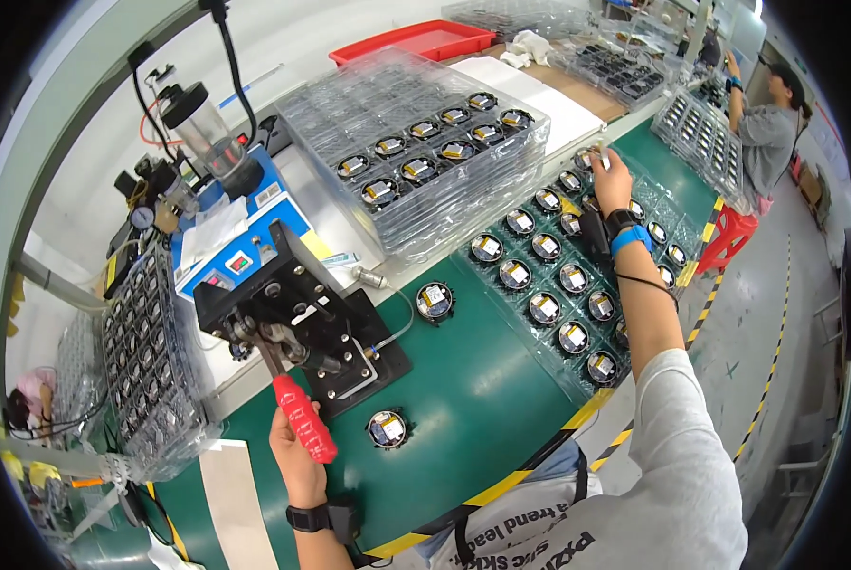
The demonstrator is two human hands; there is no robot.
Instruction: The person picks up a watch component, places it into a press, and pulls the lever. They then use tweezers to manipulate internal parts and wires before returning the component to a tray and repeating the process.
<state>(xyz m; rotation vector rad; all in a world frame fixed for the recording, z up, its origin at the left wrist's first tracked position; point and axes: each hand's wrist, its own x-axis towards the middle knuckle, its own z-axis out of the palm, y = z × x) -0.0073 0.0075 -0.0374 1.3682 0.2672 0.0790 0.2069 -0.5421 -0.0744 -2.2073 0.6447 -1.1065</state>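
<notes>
Round module, right of left hand, seems light, rigid, fragile; hold its rim. That hand curls round red handle; right hand: grip unclear.

I note: black press upright, red-handled; round modules flat in rows in clear tray, two more loose on counter.
</notes>
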